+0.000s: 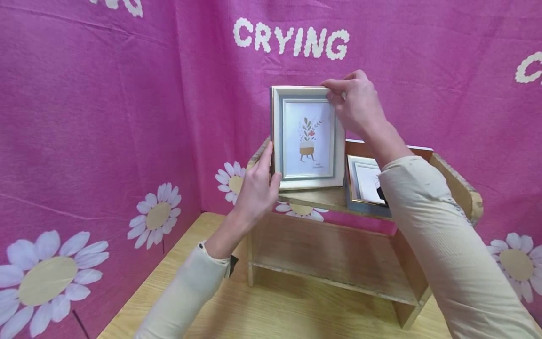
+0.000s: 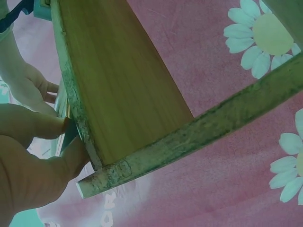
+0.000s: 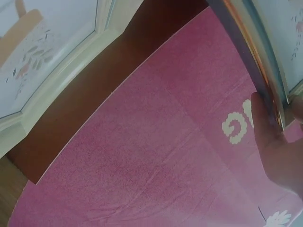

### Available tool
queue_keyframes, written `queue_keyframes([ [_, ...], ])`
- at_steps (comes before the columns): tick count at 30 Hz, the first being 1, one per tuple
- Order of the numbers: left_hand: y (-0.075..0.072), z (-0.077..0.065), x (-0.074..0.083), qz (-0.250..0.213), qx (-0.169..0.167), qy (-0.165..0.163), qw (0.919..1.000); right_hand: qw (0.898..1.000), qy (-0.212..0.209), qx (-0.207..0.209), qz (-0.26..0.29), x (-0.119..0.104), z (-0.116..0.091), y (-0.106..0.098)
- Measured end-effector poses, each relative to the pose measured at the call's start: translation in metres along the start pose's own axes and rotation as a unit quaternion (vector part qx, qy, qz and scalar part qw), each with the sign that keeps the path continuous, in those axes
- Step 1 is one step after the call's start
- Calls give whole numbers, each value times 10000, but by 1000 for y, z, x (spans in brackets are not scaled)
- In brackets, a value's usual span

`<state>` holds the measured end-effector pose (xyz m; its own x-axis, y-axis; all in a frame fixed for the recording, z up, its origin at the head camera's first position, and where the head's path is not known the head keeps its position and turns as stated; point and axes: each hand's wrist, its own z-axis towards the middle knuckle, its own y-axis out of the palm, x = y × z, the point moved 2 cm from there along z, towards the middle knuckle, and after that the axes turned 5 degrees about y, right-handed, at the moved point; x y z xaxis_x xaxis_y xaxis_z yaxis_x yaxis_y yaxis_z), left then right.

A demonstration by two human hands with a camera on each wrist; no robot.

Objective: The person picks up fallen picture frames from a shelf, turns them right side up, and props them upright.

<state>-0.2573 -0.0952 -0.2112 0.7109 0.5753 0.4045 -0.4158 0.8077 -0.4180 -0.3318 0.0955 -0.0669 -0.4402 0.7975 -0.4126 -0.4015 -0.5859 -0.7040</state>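
Picture frame [image 1: 307,137], white-edged with a print of a potted plant, is held upright on the top board of a small wooden shelf [image 1: 459,188], its lower edge resting on the board near the shelf's left end. It is steadied from two opposite points, which appears to be why it stands squarely facing the camera rather than leaning. The left hand [image 1: 255,188] is set against the lower left edge of the frame, its fingers extended along that side and the thumb pressed at the front corner, so the base is kept from sliding; in the left wrist view the same hand [image 2: 33,161] is seen pinched about the thin edge beside the shelf's worn rim. The right hand [image 1: 355,101] is curled over the upper right corner, fingertips pinching the top edge with the thumb at the front, a grip that seems suited to controlling the tilt. In the right wrist view its fingers [image 3: 272,137] are seen closed on the frame's narrow rim. A second frame [image 1: 366,186] is leaned against the shelf's back rail just to the right, partly hidden by the right sleeve. The shelf is placed on a light wooden table [image 1: 271,310], backed by a pink cloth [image 1: 106,117] printed with daisies and white lettering.
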Motion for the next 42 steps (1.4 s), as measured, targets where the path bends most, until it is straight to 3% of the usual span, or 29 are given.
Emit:
queue_keyframes([
  [15,5,10,-5,600,-505,-668,9947,9996,-123,-241,-5,7,-1,-10],
  [23,6,14,-3,930,-655,-749,9907,9993,-166,-319,118,11,-4,-15],
  [28,4,14,-2,1465,-812,-841,9823,9990,-348,-134,230,6,-7,-16],
  [32,3,12,-2,1781,-887,-857,9763,9990,-236,-30,379,1,-11,-13],
  [42,5,10,-1,1860,-868,-710,9761,9985,67,-66,535,6,-16,-12],
])
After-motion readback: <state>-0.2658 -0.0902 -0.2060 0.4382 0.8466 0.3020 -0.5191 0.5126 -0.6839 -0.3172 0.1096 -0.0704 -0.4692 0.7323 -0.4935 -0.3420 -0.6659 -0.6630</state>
